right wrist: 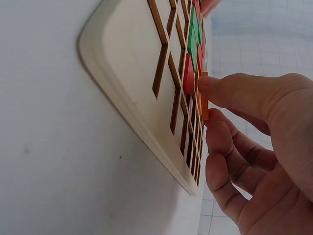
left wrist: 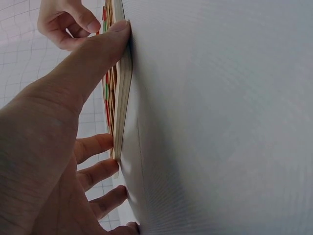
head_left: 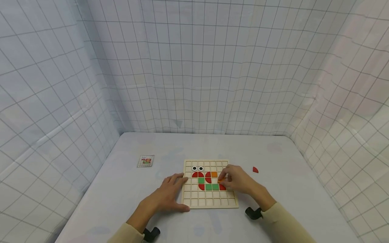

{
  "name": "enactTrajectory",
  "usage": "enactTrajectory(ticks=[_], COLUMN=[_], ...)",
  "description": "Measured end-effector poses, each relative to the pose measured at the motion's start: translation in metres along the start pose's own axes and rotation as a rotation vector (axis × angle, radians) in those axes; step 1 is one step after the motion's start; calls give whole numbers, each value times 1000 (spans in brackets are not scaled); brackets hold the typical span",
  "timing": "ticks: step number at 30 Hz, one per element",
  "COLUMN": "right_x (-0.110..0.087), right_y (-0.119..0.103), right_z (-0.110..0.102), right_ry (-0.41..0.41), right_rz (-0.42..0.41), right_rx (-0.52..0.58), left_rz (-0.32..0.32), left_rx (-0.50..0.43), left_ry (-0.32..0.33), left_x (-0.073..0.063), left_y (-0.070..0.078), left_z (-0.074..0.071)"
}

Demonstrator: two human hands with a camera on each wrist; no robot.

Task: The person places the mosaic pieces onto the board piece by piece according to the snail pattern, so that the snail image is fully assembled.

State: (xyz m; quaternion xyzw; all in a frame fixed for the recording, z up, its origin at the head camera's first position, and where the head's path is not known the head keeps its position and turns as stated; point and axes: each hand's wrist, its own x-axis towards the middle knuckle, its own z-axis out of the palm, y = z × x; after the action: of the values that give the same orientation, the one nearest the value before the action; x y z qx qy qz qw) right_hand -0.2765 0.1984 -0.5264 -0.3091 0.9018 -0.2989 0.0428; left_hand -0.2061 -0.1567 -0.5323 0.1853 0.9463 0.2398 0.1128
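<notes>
A wooden grid board point(head_left: 209, 203) lies flat on the table in the head view. Set into it are two eye discs point(head_left: 194, 168), several red quarter-round tiles point(head_left: 208, 180), several green square tiles point(head_left: 208, 187) and an orange square tile point(head_left: 214, 174). My right hand point(head_left: 240, 181) pinches another orange tile point(right wrist: 205, 98) between thumb and fingers, over the board's right part, beside the seated orange one. My left hand point(head_left: 168, 195) touches the board's left side, fingers spread; its thumb point(left wrist: 100, 56) rests at the near edge.
To the right of the board lies a loose red quarter-round tile point(head_left: 255, 169). A small picture card point(head_left: 146, 161) sits at the left, showing a coloured figure on a grid. White grid-patterned curtains point(head_left: 194, 67) enclose the table point(head_left: 121, 202) at the back and sides.
</notes>
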Motion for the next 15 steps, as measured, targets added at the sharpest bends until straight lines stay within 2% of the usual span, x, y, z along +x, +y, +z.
enactTrajectory(ticks=[15], right_x=[5], right_y=[-6], right_z=[8], right_ry=[-11], right_rz=[35], right_rx=[9], left_rz=[4], left_rx=[1], left_ry=[6], left_x=[1], left_y=[1], left_z=[-1])
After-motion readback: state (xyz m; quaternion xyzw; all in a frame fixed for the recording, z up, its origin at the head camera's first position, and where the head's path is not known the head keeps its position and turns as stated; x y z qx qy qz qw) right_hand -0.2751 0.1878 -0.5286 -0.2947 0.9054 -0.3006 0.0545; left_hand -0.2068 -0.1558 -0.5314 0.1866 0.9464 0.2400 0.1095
